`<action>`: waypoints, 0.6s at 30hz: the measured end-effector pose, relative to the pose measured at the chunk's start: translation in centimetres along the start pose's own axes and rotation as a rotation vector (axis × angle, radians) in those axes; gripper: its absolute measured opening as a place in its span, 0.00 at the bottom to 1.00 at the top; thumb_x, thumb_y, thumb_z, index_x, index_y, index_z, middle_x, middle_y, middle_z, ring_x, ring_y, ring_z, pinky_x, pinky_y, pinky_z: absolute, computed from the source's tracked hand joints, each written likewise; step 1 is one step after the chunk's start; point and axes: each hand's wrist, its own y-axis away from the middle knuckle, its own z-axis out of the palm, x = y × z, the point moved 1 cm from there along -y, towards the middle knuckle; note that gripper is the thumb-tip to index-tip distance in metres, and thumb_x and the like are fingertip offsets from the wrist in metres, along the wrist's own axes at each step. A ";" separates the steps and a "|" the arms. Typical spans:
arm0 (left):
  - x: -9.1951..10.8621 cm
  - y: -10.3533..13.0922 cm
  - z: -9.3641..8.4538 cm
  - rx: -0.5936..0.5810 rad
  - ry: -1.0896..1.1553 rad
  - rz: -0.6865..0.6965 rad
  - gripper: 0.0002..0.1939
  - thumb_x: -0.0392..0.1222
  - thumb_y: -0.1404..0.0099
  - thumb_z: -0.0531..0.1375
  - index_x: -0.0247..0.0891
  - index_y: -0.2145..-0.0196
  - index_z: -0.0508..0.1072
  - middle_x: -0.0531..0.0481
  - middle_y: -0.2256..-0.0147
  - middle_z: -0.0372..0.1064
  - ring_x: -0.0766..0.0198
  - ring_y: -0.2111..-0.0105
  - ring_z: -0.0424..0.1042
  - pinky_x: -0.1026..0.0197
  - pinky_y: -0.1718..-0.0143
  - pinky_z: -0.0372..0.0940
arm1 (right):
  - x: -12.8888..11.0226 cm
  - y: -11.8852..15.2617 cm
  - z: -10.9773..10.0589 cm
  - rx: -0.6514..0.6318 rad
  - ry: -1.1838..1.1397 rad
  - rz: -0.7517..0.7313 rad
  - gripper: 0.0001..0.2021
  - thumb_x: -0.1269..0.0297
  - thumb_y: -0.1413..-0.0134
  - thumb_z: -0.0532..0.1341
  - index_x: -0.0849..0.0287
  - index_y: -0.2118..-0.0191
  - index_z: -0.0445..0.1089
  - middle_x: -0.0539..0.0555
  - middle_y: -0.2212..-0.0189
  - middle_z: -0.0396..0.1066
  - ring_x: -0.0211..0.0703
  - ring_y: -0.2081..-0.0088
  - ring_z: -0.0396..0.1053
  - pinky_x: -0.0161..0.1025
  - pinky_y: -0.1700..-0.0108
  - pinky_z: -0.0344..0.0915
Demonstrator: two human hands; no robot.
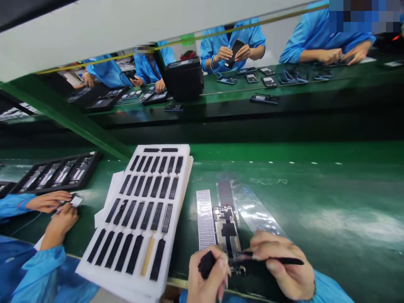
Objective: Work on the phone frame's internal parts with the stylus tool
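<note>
An opened phone body [227, 229] lies on the green bench, its circuit board showing at the far end. My left hand [210, 271] is closed around a small black piece [206, 264] at the phone's near left corner. Black tweezers [285, 260] are pinched in my right hand [280, 261], their tips over the phone's lower end. A white sheet of small dots [205, 219] is left of the phone. Clear film strips [252, 206] lie behind it and to its right. What touches the tweezer tips is too small to tell.
White foam trays [179, 256] of black strips stand stacked at left. A co-worker's hands [61, 214] work beyond them, near a black tray of phones [63, 170]. Across the bench, people in blue handle phones behind a dark box [184, 80].
</note>
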 end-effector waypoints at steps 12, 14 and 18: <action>3.1 -7.4 1.0 0.205 -1.010 0.510 0.11 0.37 0.30 0.55 0.37 0.54 0.74 0.43 0.56 0.77 0.59 0.63 0.76 0.62 0.66 0.67 | 10.2 -7.4 -3.5 0.469 0.015 0.693 0.28 0.33 0.45 0.63 0.58 0.67 0.67 0.59 0.78 0.78 0.44 0.79 0.74 0.36 0.77 0.69; 3.4 -8.8 2.4 0.104 -1.279 0.502 0.31 0.27 0.36 0.53 0.40 0.36 0.63 0.40 0.36 0.63 0.55 0.54 0.76 0.59 0.62 0.70 | 11.6 -7.7 -2.9 0.439 0.033 0.701 0.29 0.32 0.46 0.62 0.58 0.67 0.67 0.59 0.78 0.77 0.44 0.79 0.74 0.36 0.78 0.68; 3.6 -11.3 4.4 -0.089 -1.605 0.460 0.41 0.21 0.43 0.53 0.40 0.32 0.60 0.42 0.28 0.45 0.56 0.56 0.77 0.59 0.66 0.74 | 12.9 -7.5 -2.4 0.405 0.077 0.683 0.28 0.33 0.43 0.61 0.58 0.65 0.68 0.58 0.76 0.78 0.45 0.76 0.75 0.38 0.73 0.71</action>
